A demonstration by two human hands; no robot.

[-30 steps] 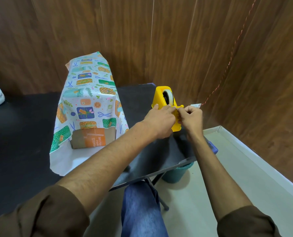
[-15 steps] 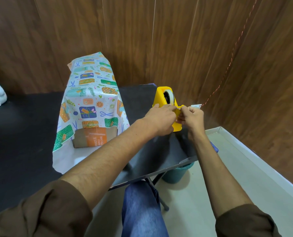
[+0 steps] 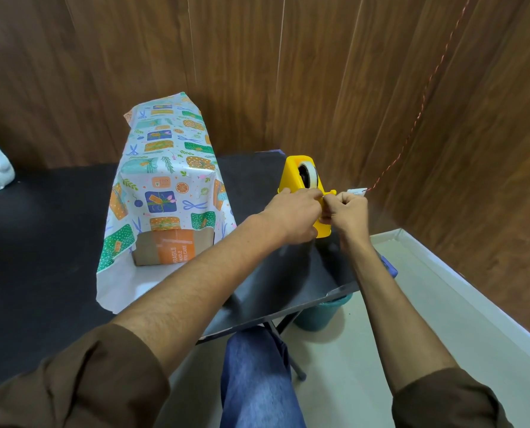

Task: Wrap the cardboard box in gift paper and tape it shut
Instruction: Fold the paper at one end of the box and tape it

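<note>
Moved: almost nothing; both hands stay at the tape dispenser (image 3: pixel 300 177), and the cardboard box (image 3: pixel 172 247) and gift paper (image 3: pixel 164 168) lie just as they did a second ago.
Left hand (image 3: pixel 294 211): fingers curled over the front of the dispenser, gripping it steady.
Right hand (image 3: pixel 348 211): fingers closed tight just beside the cutter, seemingly pinching the free end of the tape (image 3: pixel 309 173); the strip itself is too thin to make out.
Box: on the dark tabletop (image 3: pixel 41 242), well left of the hands, under the paper.
Done: the paper is draped over the top and sides of the box.
Not done: the near end of the box is bare, showing its orange label, and a white flap of paper lies loose on the tabletop in front of it. I can see no tape on the paper.
Stage: early to middle, I judge; a first piece of tape is being fetched, and the end folds and sealing are all left.
</note>
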